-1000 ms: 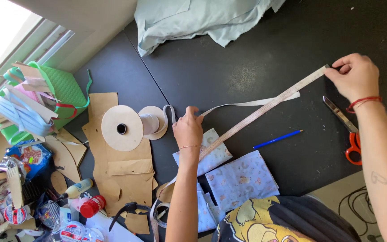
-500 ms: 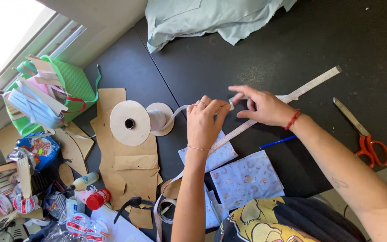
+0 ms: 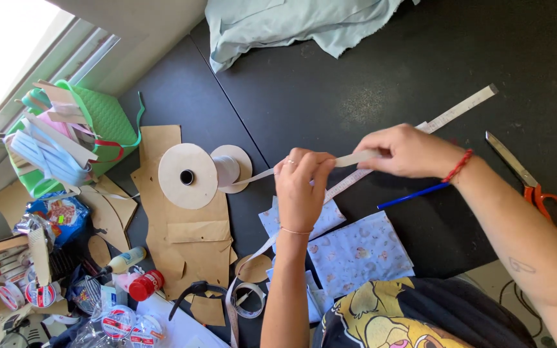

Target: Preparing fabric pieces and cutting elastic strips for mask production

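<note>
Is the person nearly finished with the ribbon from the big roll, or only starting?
Somewhere in the middle, it seems. Done: several blue patterned fabric pieces lie cut on the table. In hand: the left hand and right hand pinch a pale ribbon drawn off the spool, above a measuring tape. Left: the ribbon is uncut, and the scissors lie untouched.
</note>
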